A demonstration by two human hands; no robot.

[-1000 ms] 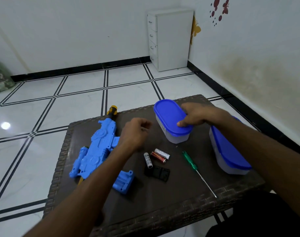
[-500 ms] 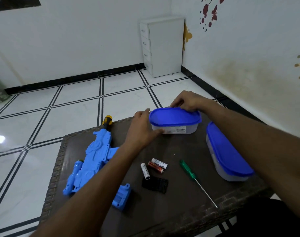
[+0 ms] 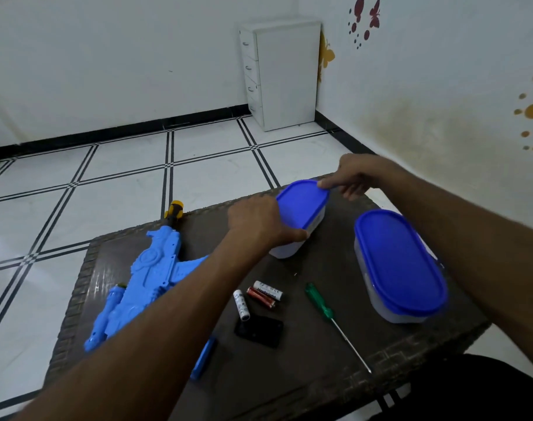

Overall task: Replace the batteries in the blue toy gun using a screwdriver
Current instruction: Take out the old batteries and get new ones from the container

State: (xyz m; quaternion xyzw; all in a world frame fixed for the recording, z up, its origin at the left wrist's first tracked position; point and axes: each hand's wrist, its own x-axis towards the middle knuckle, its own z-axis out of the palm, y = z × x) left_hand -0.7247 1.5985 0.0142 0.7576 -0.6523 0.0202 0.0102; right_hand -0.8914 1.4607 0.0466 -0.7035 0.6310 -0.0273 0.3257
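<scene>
Opening the far tub (image 3: 301, 220) for batteries, I judge: left hand (image 3: 259, 226) grips its body, right hand (image 3: 350, 177) pinches the lid (image 3: 301, 202) edge, next peel upward

The blue toy gun (image 3: 149, 278) lies flat at the table's nine o'clock side, its yellow-tipped muzzle toward twelve. At six o'clock of centre lie three loose batteries (image 3: 256, 299) and a black cover (image 3: 259, 331). The green-handled screwdriver (image 3: 335, 323) lies just toward three, tip pointing to five.
</scene>
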